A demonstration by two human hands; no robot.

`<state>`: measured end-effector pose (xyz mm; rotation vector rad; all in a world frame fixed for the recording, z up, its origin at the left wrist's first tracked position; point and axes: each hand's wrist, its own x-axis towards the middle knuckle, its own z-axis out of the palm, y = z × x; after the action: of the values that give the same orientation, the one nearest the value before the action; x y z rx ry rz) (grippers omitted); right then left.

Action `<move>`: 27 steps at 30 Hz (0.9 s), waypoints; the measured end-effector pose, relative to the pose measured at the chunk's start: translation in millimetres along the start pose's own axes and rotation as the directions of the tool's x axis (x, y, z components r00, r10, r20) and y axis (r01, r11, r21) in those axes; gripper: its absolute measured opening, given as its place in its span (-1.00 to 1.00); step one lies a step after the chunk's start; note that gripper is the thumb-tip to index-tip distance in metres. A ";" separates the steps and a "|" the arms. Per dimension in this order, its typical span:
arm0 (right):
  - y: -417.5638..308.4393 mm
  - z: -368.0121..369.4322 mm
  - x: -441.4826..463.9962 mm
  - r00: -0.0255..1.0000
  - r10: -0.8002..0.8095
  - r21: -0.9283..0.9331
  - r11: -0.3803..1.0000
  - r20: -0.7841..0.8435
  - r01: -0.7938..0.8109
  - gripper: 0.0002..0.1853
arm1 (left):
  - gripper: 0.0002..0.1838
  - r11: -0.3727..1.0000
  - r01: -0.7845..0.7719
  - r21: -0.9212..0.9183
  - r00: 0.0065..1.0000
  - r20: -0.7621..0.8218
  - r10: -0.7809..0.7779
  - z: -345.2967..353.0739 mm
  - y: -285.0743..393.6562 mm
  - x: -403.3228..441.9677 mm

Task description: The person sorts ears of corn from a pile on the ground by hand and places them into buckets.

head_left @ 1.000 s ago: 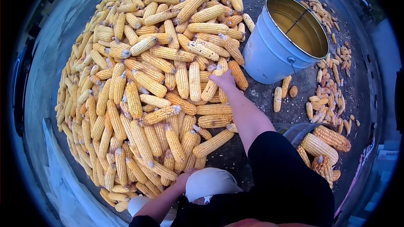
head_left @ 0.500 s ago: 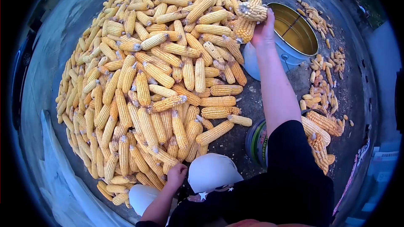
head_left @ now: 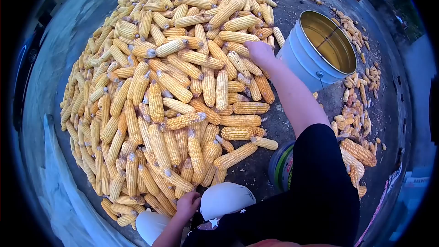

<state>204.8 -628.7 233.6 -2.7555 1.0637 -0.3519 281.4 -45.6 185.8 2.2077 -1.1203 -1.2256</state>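
A large heap of yellow corn cobs (head_left: 173, 87) spreads across the ground in front of me. My right hand (head_left: 261, 55) reaches to the right side of this heap, palm down over a corn cob (head_left: 238, 49). Its fingers are mostly hidden, so whether they grip the cob cannot be made out. Just right of that hand stands a tall white metal bucket (head_left: 297, 57) with a yellowish inside. My left hand (head_left: 186, 206) is curled loosely beside my knee, near the lower edge of the heap, with nothing seen in it.
Beside my right sleeve is a green-banded container (head_left: 280, 167), partly hidden. More cobs (head_left: 356, 151) lie right of my arm. A trail of smaller cobs (head_left: 354, 110) runs along the right. Pale sheeting (head_left: 64, 192) lies at lower left.
My right hand has moved down and left from beside the bucket to the heap. The two cobs it held up are no longer seen in it. My left hand has barely moved.
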 end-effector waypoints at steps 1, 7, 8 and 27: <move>1.0 11.6 6.7 0.977 0.179 -0.086 0.982 0.113 -0.170 -0.70 | -0.77 0.999 0.043 0.017 0.998 -0.037 -0.043 -1.3 -0.9 -6.8; 54.9 94.8 11.9 0.836 0.525 -0.135 0.850 0.159 -0.509 -0.43 | -0.83 0.992 0.121 0.030 0.989 -0.092 -0.118 5.8 -2.1 -40.6; 50.9 95.8 4.5 0.835 0.523 -0.141 0.852 0.171 -0.504 -0.43 | -0.85 0.990 0.139 -0.002 0.985 -0.104 -0.139 8.0 0.9 -43.3; 20.0 -189.5 -9.4 0.826 -0.321 -0.517 0.855 -0.464 0.042 -0.63 | -0.42 0.624 -0.132 0.770 0.886 -0.191 0.422 -110.8 81.4 218.4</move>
<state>132.7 -650.3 408.9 -3.3357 1.1083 -1.0852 402.5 -273.5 182.4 2.4837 -1.9520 -0.1687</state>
